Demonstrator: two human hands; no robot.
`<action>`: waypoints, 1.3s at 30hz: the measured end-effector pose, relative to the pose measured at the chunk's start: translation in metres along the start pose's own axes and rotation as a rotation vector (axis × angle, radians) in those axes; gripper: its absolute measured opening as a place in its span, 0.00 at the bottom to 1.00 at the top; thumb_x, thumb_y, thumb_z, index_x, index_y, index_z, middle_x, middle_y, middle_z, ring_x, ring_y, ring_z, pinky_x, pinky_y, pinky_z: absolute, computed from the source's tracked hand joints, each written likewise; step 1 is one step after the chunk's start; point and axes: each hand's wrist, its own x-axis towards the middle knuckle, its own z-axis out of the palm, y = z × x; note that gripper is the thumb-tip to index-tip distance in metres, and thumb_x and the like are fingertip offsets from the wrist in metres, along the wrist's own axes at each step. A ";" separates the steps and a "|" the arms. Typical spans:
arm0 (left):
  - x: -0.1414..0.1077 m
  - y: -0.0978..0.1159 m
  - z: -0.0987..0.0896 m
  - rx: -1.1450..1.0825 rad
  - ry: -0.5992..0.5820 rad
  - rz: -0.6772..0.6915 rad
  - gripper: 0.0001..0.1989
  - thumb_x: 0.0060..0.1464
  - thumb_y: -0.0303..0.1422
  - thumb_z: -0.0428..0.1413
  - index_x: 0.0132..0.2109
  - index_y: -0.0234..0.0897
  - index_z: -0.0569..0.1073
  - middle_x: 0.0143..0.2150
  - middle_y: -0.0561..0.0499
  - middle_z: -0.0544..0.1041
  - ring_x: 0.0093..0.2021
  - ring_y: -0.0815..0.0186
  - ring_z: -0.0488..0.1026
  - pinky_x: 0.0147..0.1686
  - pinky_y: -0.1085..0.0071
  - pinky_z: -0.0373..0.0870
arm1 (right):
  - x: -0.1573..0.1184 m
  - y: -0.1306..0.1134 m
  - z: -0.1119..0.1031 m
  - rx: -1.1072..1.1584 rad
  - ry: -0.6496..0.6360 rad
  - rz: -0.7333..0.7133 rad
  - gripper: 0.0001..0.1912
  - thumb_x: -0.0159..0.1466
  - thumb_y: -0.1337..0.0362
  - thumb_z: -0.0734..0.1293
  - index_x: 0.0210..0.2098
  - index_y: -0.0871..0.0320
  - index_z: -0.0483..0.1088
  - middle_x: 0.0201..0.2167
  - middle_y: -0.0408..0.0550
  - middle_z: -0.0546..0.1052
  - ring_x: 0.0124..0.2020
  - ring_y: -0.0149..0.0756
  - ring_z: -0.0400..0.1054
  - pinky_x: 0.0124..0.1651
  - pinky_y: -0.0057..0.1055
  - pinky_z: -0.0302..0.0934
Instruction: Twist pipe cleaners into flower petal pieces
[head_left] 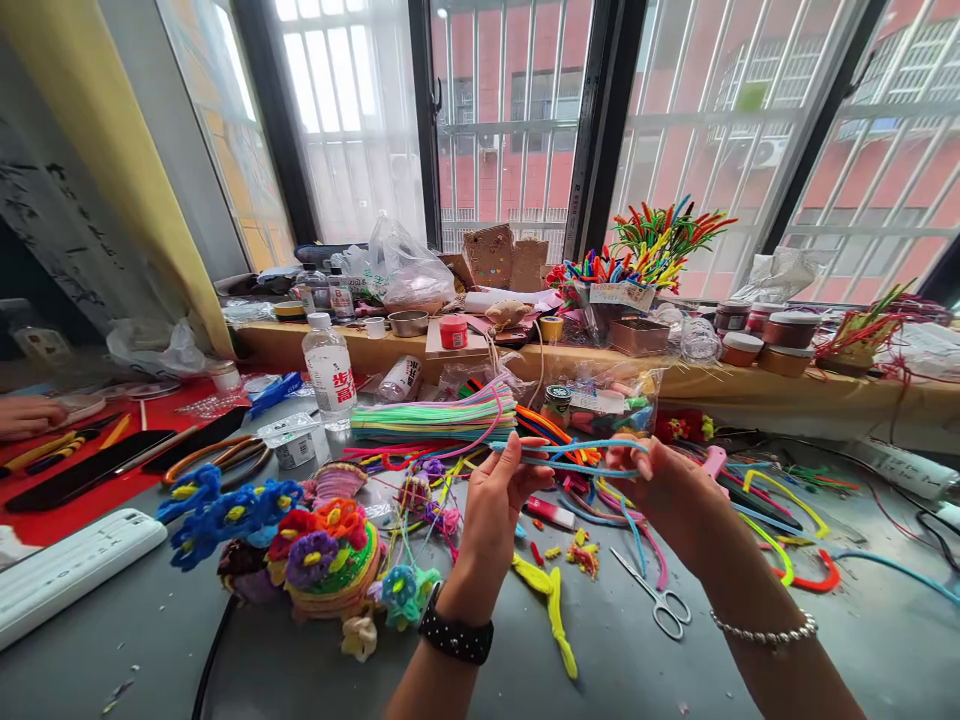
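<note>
A light blue pipe cleaner [581, 466], doubled into a long loop, stretches between my two hands above the table. My left hand [499, 490] pinches its left end between thumb and fingers. At the other end, my right hand [660, 475] has its fingers closed on the loop. Below and between the hands lie red and yellow pipe cleaner scraps [583, 556] and a bent yellow fuzzy piece [553, 600]. Small silver scissors [660, 603] rest on the table under my right forearm. Left of my left hand are several pipe cleaner flowers [322, 560] in many colours.
A bundle of pastel pipe cleaners [427, 415] lies behind the hands, near a water bottle [328, 370]. A white power strip [75, 560] is at the left. Paint jars [787, 330] line the window ledge. Another person's hand [30, 415] is at the far left.
</note>
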 end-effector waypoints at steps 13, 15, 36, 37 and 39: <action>-0.004 -0.011 0.007 0.122 -0.074 -0.035 0.14 0.42 0.39 0.56 0.32 0.31 0.75 0.17 0.57 0.62 0.16 0.78 0.59 0.17 0.80 0.58 | 0.004 0.010 0.017 0.787 0.070 0.026 0.15 0.58 0.67 0.59 0.15 0.57 0.54 0.16 0.36 0.54 0.17 0.24 0.53 0.28 0.25 0.60; -0.004 -0.010 0.007 0.148 -0.066 -0.035 0.13 0.42 0.38 0.56 0.32 0.31 0.75 0.18 0.56 0.64 0.17 0.78 0.60 0.18 0.80 0.59 | 0.004 0.011 0.018 0.773 0.076 0.026 0.16 0.58 0.66 0.60 0.16 0.57 0.53 0.16 0.36 0.52 0.17 0.24 0.51 0.24 0.24 0.57; -0.001 -0.008 0.003 0.215 -0.003 0.046 0.09 0.41 0.34 0.58 0.30 0.31 0.75 0.21 0.53 0.73 0.21 0.73 0.70 0.26 0.78 0.69 | 0.010 0.008 -0.007 0.332 0.387 -0.023 0.05 0.46 0.66 0.68 0.21 0.60 0.68 0.19 0.38 0.70 0.20 0.22 0.62 0.22 0.19 0.59; -0.001 -0.009 0.003 0.227 -0.005 0.046 0.09 0.40 0.34 0.58 0.30 0.31 0.75 0.21 0.53 0.74 0.22 0.73 0.70 0.26 0.77 0.69 | 0.009 0.006 -0.008 0.312 0.401 -0.023 0.06 0.46 0.65 0.68 0.21 0.60 0.67 0.18 0.38 0.69 0.19 0.22 0.60 0.20 0.18 0.57; -0.001 -0.009 0.002 0.265 -0.012 0.050 0.09 0.40 0.34 0.59 0.29 0.31 0.75 0.20 0.53 0.74 0.22 0.71 0.71 0.26 0.77 0.70 | 0.008 0.004 -0.008 0.260 0.414 -0.019 0.08 0.47 0.64 0.69 0.19 0.60 0.65 0.16 0.37 0.66 0.16 0.20 0.56 0.17 0.17 0.54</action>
